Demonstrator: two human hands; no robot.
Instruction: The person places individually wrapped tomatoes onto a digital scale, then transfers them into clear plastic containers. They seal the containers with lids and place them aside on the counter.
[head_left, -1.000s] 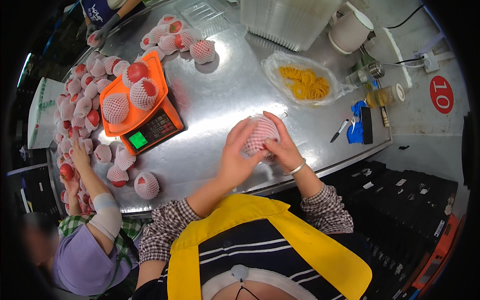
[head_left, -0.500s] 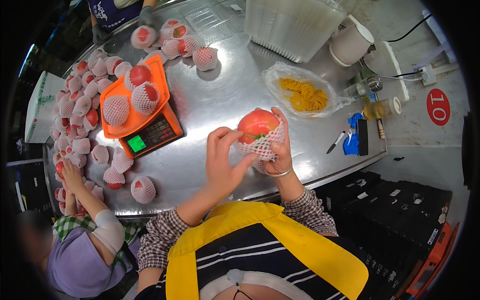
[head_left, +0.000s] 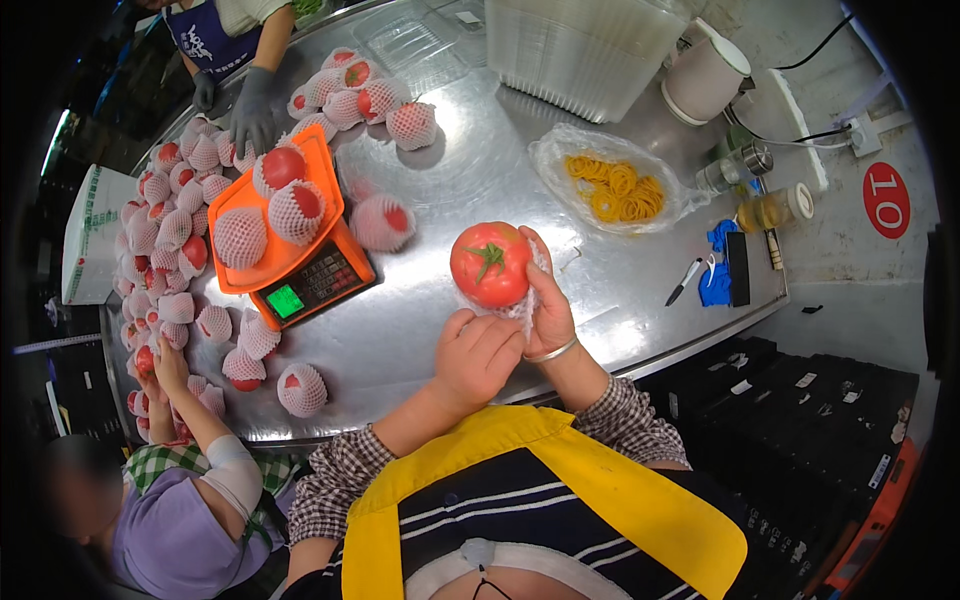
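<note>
Along the shiny metal table's (head_left: 450, 170) left edge, the heap of red tomatoes in white foam nets (head_left: 170, 235) looks loosely stacked; a knock could set some rolling. Near the front edge, right of that heap, a single net-wrapped round tomato (head_left: 302, 390) could drop off if the left forearm brushes it. The left hand (head_left: 480, 358) has its fingers curled by the crumpled white foam net (head_left: 522, 312); whether they pinch it I cannot tell, but a hard tug could tear it. The large bare red tomato (head_left: 490, 264), above the surface near the front edge, is cradled by the right hand (head_left: 548, 310); its smooth skin might slip against the net, dropping and bruising it.
</note>
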